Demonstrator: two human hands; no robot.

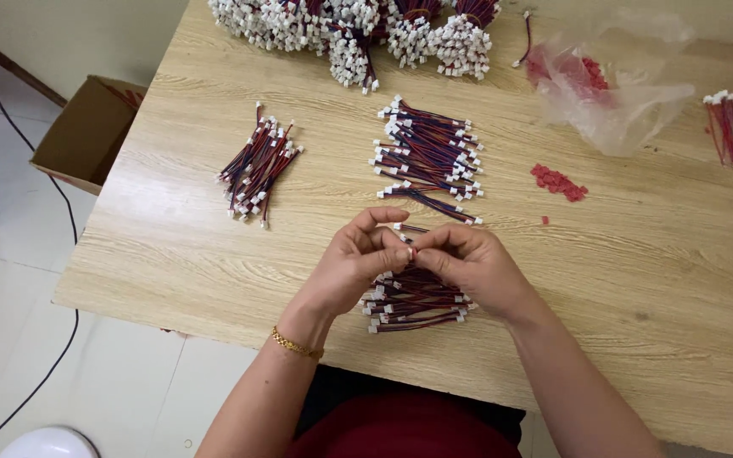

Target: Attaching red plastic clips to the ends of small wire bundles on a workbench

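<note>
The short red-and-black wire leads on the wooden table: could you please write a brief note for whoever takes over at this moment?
Left hand and right hand: fingertips pinched together on one small wire lead, above the near pile of leads.
Other leads: a middle pile, a smaller pile to its left, tied bundles at the far edge.
Small red pieces lie loose to the right; more sit in a clear plastic bag.
Done or left: cannot tell which piles are finished.
</note>
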